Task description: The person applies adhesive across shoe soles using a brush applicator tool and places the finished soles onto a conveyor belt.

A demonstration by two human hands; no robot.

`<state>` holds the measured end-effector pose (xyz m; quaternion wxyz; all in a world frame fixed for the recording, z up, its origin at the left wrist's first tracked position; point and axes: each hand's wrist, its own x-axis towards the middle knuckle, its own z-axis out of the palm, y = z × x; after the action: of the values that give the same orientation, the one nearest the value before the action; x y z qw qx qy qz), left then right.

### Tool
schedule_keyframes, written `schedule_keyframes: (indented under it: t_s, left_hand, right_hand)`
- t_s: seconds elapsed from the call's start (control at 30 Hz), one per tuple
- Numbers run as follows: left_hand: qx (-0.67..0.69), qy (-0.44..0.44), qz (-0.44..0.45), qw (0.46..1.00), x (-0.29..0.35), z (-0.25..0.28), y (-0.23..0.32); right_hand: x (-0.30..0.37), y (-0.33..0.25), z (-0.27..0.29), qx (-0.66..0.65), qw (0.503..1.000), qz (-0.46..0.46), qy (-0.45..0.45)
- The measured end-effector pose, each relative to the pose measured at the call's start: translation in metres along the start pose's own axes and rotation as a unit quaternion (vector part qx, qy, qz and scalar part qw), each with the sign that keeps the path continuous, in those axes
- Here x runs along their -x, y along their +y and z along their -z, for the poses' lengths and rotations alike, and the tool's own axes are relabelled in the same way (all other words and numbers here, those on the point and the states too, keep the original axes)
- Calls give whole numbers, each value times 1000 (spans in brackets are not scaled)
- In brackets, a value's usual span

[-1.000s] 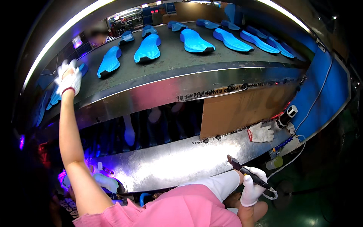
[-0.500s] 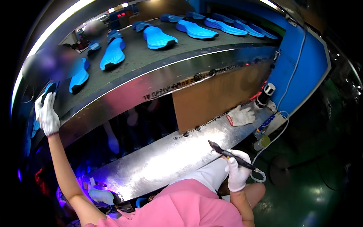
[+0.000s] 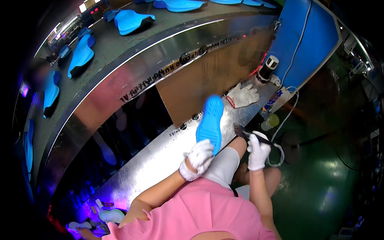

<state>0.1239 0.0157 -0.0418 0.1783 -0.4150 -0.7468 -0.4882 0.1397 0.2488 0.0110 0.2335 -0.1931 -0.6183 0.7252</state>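
Observation:
My left hand [image 3: 197, 159], in a white knit glove, is closed on the near end of a blue shoe sole [image 3: 211, 120]. The sole stands above the metal shelf in front of my lap, its grooved face showing. To its right, my right hand [image 3: 258, 152], gloved too, grips a black-handled brush [image 3: 241, 131] fitted with a pale tube. The brush's dark tip points left toward the sole, with a gap between them.
More blue soles [image 3: 82, 56] lie on the dark conveyor belt [image 3: 106, 50]. A shiny metal shelf [image 3: 154, 164] runs below, bearing a loose white glove [image 3: 244, 96] and a black bottle [image 3: 267, 70]. A pale jar [image 3: 270, 122] stands right. Another person's hand [image 3: 86, 234] is at lower left.
My left hand has come from the belt at the far left to the middle, now with a blue sole in it. The brush stays in my right hand, and the view has shifted.

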Motion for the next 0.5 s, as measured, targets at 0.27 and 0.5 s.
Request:
schedule_keyframes:
  t_s: [0.27,0.5]
  left_hand:
    - [283,141,390,865,15,-32,-46]
    - [714,208,547,384,-31,-41,-49]
  right_hand:
    - [-47,64,-80,327,936,8,-127]
    - [0,44,-84,437,878,93,-170]
